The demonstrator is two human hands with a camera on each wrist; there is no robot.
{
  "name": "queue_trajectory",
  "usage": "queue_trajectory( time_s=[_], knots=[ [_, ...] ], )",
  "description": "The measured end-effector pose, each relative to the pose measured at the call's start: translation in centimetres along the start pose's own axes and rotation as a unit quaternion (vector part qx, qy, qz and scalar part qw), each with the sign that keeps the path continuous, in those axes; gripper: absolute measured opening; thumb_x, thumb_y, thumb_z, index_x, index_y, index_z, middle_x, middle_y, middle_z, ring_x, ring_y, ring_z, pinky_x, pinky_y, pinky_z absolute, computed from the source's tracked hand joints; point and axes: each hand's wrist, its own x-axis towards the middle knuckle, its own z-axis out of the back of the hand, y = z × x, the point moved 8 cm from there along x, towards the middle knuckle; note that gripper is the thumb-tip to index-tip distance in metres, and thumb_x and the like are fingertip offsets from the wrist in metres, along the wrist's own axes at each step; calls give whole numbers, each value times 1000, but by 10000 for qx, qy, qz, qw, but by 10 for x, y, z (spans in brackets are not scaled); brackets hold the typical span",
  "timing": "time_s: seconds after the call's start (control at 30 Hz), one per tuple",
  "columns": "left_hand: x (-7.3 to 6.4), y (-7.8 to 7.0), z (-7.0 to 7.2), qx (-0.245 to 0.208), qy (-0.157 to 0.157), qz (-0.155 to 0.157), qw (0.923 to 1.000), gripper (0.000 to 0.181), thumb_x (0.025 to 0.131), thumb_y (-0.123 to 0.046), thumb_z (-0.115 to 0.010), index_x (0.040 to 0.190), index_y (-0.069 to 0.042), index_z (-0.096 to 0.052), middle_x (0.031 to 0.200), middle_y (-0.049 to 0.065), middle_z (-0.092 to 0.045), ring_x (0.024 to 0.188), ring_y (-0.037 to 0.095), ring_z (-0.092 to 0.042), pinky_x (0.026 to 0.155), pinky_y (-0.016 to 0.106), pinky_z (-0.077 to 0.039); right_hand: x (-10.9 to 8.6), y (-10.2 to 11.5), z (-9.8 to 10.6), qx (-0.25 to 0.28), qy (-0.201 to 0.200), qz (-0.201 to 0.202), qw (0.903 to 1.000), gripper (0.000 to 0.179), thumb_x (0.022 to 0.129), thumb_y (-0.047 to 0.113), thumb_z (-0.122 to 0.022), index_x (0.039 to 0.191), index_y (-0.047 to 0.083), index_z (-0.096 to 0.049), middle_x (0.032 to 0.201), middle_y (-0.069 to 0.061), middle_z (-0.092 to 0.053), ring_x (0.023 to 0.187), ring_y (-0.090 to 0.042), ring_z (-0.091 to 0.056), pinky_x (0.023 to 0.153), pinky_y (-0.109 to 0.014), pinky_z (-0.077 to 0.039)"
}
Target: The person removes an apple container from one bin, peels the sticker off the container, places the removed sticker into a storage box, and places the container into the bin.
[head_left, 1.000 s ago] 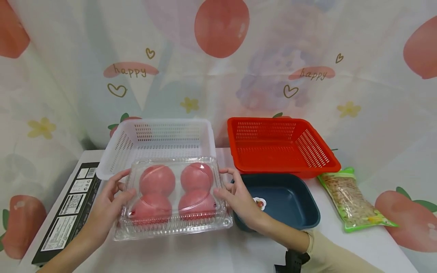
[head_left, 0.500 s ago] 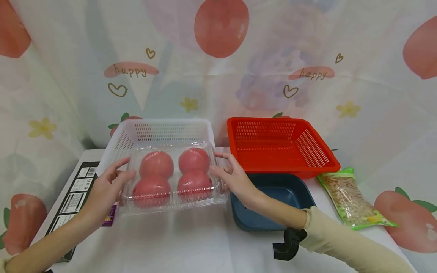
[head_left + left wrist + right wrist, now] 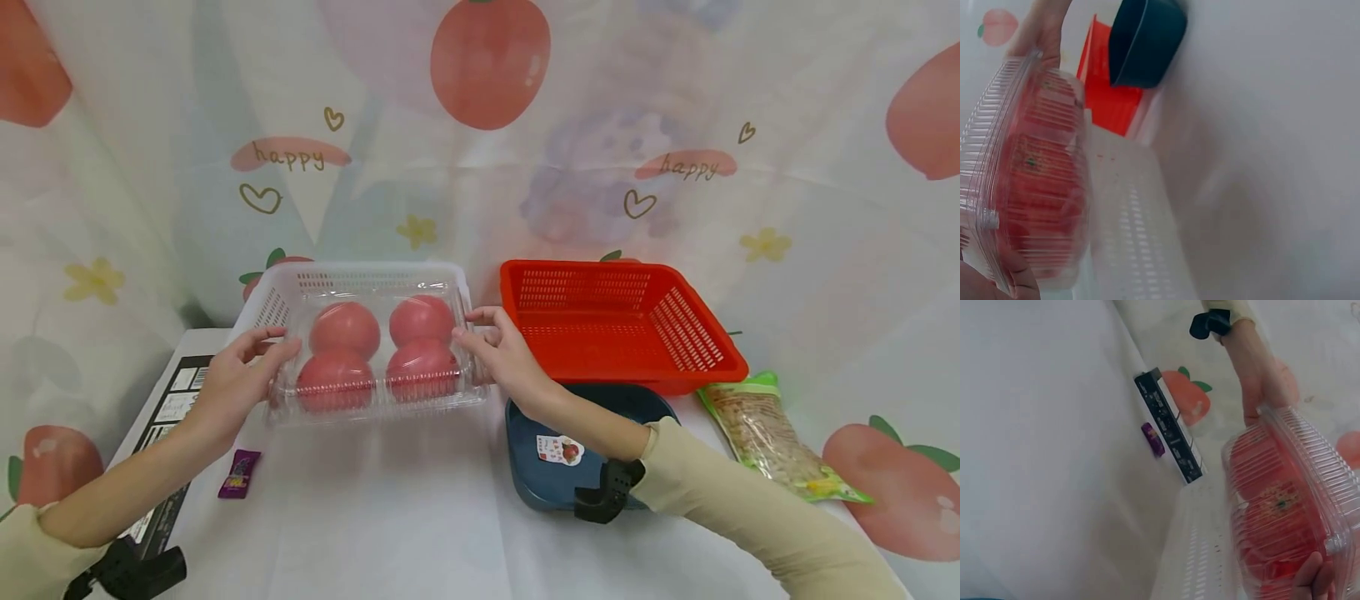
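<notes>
A clear plastic clamshell box (image 3: 380, 358) hangs above the table, holding several red tomatoes (image 3: 343, 331). My left hand (image 3: 238, 379) grips its left edge, thumb on top. On the opposite edge, my right hand (image 3: 504, 354) holds it the same way. The box looks closed and overlaps the front of the white perforated basket (image 3: 268, 307) in the head view, hiding much of that basket. From below, the left wrist view shows the tomatoes (image 3: 1044, 169) through ribbed plastic, with the white basket (image 3: 1138, 231) beyond. Green stem marks appear on the tomatoes (image 3: 1266, 481) in the right wrist view.
To the right of the white basket stands a red perforated basket (image 3: 600, 350), with a dark blue basin (image 3: 528, 479) in front. A green-edged bag of tan pieces (image 3: 772, 433) lies farther right. A purple packet (image 3: 239, 473) and a long black box (image 3: 168, 508) lie at left.
Both hands have carried the tomato box up and away from me, over the white basket. The purple packet and the table in front have come into sight.
</notes>
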Motion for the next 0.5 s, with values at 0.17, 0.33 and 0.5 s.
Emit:
queue_trajectory(
  time_s=[0.17, 0.33, 0.5],
  knots=[
    [12, -4, 5, 2, -106, -64, 9999, 57, 95, -54, -51, 134, -13, -45, 109, -7, -44, 92, 9, -49, 71, 18, -51, 15, 0, 0, -95, -176, 52, 9998, 39, 96, 33, -58, 127, 16, -42, 117, -16, -58, 101, -23, -59, 80, -37, -59],
    [27, -5, 11, -28, -258, -4, 9997, 48, 93, -57, -52, 125, -22, -49, 107, -8, -43, 90, 10, -46, 67, 18, -48, 33, -2, -1, -199, -316, -63, 9993, 35, 96, 35, -57, 121, 15, -44, 106, -9, -55, 96, -20, -56, 75, -30, -57],
    [45, -7, 16, 30, -419, 19, 9991, 46, 91, -60, -53, 119, -23, -52, 106, -9, -44, 91, 11, -43, 67, 16, -46, 53, -4, -3, -212, -496, -285, 9981, 34, 96, 38, -58, 116, 14, -46, 96, -6, -53, 85, -17, -52, 67, -23, -51]
  ],
)
